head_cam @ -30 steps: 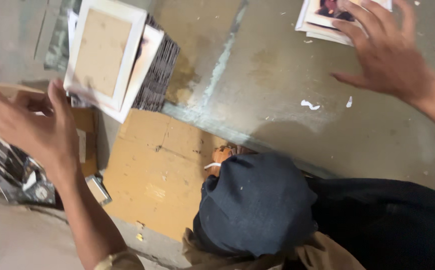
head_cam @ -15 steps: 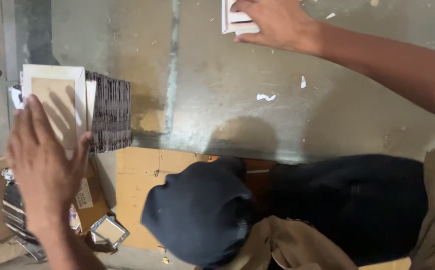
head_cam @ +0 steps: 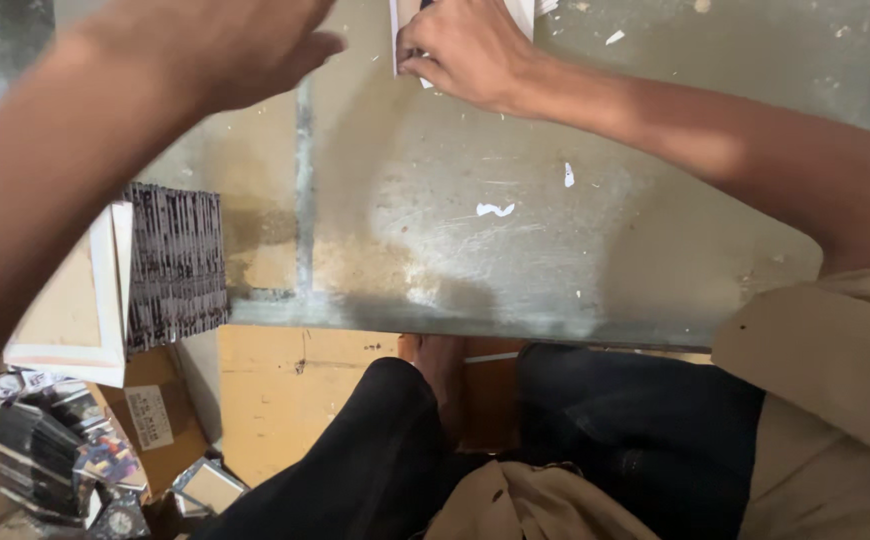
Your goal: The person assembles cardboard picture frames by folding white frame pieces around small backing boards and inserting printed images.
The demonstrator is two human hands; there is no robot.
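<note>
The right hand (head_cam: 470,50) reaches across to the far edge of the counter (head_cam: 515,250), its grip curled with fingertips pressed down on a small stack of white cards (head_cam: 525,15) that lies flat there, partly cut off by the top of the view. Its forearm runs back bare to a tan sleeve at the right. The left hand (head_cam: 225,40) hovers above the counter just left of the stack, palm down, fingers loosely spread and holding nothing; its forearm crosses the upper left corner. On the counter's left end sits a stack of dark frames (head_cam: 177,265) with a white-bordered board (head_cam: 70,300) beside it.
</note>
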